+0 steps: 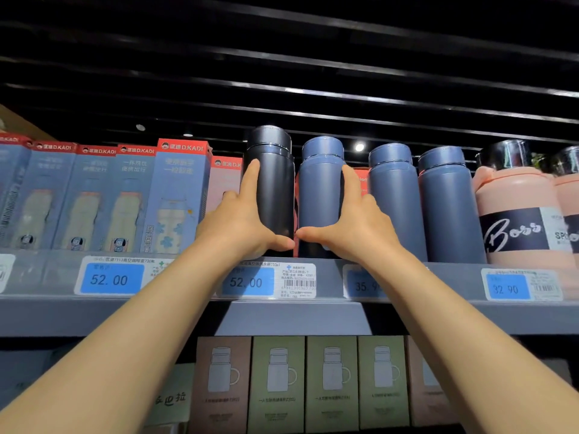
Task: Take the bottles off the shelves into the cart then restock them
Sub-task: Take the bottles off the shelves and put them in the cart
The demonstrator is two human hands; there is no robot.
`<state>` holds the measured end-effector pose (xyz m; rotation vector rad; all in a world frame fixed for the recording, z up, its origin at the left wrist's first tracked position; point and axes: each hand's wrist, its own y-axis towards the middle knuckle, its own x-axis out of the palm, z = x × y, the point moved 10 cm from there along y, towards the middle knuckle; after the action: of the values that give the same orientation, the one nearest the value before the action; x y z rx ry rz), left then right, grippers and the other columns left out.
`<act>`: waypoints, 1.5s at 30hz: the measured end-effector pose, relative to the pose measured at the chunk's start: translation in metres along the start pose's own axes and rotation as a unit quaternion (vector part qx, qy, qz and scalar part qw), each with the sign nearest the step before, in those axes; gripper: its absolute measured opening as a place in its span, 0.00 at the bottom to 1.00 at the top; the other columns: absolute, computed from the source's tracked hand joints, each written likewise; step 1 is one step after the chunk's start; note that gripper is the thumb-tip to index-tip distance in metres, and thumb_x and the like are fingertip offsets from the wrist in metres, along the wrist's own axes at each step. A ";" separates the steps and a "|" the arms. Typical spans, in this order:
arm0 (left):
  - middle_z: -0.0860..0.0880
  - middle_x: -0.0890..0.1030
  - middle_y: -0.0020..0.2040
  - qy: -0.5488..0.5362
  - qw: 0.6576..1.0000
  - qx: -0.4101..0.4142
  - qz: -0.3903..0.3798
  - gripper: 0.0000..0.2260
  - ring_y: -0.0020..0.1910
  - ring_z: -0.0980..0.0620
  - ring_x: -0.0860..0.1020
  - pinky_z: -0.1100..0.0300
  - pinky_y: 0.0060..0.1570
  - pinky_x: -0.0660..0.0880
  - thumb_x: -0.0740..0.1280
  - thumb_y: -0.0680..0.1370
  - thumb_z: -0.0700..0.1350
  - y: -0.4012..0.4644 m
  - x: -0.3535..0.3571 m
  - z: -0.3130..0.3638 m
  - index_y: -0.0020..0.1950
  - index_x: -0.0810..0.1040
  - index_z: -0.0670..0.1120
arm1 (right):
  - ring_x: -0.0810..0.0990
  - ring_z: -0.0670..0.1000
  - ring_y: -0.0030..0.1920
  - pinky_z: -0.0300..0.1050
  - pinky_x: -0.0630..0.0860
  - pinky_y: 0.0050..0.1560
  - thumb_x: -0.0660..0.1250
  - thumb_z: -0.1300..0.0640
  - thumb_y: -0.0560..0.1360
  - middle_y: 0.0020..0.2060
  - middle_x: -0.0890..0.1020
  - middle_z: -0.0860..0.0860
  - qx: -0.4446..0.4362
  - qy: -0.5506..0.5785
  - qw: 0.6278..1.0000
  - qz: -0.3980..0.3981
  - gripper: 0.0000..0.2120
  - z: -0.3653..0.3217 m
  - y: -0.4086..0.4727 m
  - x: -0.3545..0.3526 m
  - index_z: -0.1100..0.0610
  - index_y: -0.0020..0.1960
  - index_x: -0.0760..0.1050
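Note:
On the top shelf (329, 278) stand a black bottle (275, 186) and next to it a blue-grey bottle (319, 195). My left hand (241, 220) grips the black bottle, index finger up its left side and thumb across its base. My right hand (354, 223) grips the blue-grey bottle, fingers on its right side and thumb under its front. Both thumbs nearly meet between the two bottles. Two more blue-grey bottles (394, 198) (448, 208) stand upright to the right.
Boxed bottles (178, 195) with red tops fill the shelf's left side. Pink bottles (520, 211) with black labels stand at the far right. Price tags (109, 278) line the shelf edge. Green and brown boxes (279, 383) sit on the shelf below.

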<state>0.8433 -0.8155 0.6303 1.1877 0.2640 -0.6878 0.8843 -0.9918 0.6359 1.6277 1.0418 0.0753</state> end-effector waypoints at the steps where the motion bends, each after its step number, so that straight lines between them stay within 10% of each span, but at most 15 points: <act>1: 0.45 0.66 0.73 0.005 1.000 -0.002 0.000 0.59 0.67 0.41 0.71 0.48 0.58 0.72 0.79 0.64 0.59 0.000 0.000 0.000 0.76 0.34 0.62 | 0.77 0.62 0.55 0.52 0.75 0.50 0.75 0.40 0.64 0.62 0.72 0.57 0.000 0.012 1.000 -0.001 0.54 0.002 0.001 0.000 0.41 0.75 0.40; 14: 0.44 0.62 0.76 -0.018 1.000 0.002 -0.020 0.59 0.70 0.42 0.69 0.48 0.61 0.70 0.81 0.65 0.52 -0.001 0.002 0.002 0.77 0.36 0.62 | 0.78 0.60 0.48 0.49 0.73 0.45 0.70 0.46 0.68 0.51 0.78 0.55 0.012 0.014 1.000 0.010 0.47 0.006 -0.005 -0.008 0.43 0.75 0.42; 18: 0.45 0.64 0.74 -0.011 1.000 0.009 0.011 0.54 0.68 0.42 0.70 0.49 0.59 0.70 0.76 0.67 0.61 -0.004 -0.001 0.002 0.78 0.39 0.62 | 0.75 0.61 0.57 0.50 0.68 0.46 0.68 0.41 0.71 0.61 0.72 0.54 -0.017 -0.031 0.999 0.040 0.44 0.002 -0.018 -0.014 0.43 0.75 0.42; 25: 0.50 0.72 0.68 0.036 0.957 0.141 0.250 0.25 0.64 0.45 0.73 0.50 0.53 0.70 0.67 0.77 0.54 -0.043 -0.039 0.032 0.73 0.68 0.52 | 0.68 0.57 0.64 0.53 0.70 0.53 0.64 0.47 0.75 0.67 0.70 0.52 -0.154 -0.001 0.979 0.135 0.29 -0.012 -0.061 -0.028 0.51 0.73 0.62; 33: 0.52 0.78 0.58 0.012 0.952 0.149 0.267 0.18 0.56 0.50 0.77 0.57 0.49 0.70 0.63 0.73 0.53 -0.093 -0.069 0.008 0.61 0.79 0.50 | 0.75 0.57 0.60 0.60 0.70 0.63 0.60 0.48 0.72 0.60 0.77 0.54 -0.275 0.073 0.947 0.147 0.24 -0.062 -0.107 -0.018 0.56 0.65 0.74; 45: 0.57 0.81 0.45 0.082 0.982 -0.006 0.171 0.12 0.43 0.58 0.80 0.51 0.42 0.79 0.64 0.75 0.54 -0.279 -0.109 -0.147 0.53 0.80 0.51 | 0.76 0.50 0.56 0.51 0.67 0.67 0.61 0.48 0.73 0.55 0.80 0.49 -0.381 0.288 0.872 -0.105 0.18 -0.174 -0.259 0.093 0.55 0.58 0.78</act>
<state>0.6105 -0.6991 0.4215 1.2426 0.1937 -0.2881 0.6957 -0.8089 0.4432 0.7604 1.3958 0.7702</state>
